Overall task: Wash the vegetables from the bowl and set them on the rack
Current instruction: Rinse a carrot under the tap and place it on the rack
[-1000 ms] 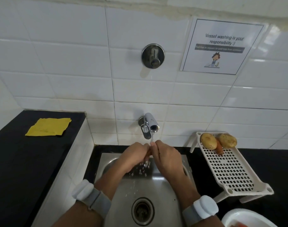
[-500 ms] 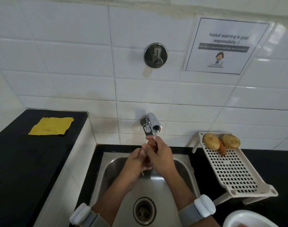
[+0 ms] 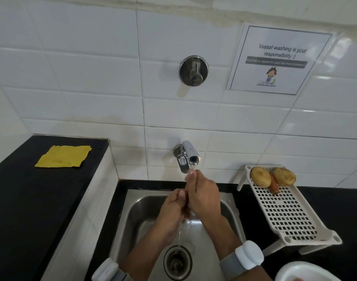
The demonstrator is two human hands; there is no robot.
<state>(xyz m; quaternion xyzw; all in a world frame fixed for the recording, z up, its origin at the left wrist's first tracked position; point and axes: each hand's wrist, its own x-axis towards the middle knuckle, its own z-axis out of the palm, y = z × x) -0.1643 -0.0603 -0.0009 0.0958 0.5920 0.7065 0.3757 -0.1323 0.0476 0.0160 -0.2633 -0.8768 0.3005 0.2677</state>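
Steel tap (image 3: pixel 190 156) running water onto raised fingertips of right hand (image 3: pixel 202 196). Both hands clasping thin vegetable, mostly hidden between fingers; left hand (image 3: pixel 173 205) curling round its lower part over sink (image 3: pixel 137 209). Two potatoes (image 3: pixel 260 176) and carrot (image 3: pixel 274 185) lying on rack (image 3: pixel 291 216), right of fingers. Bowl (image 3: pixel 295 270) sitting near right wrist.

Counter (image 3: pixel 21 199): black, wraps the steel sink (image 3: pixel 137 207).
At 9 o'clock: yellow cloth (image 3: pixel 64 156).
At 3 o'clock: white rack (image 3: pixel 289 218).
At 5 o'clock: white bowl (image 3: pixel 303 273).
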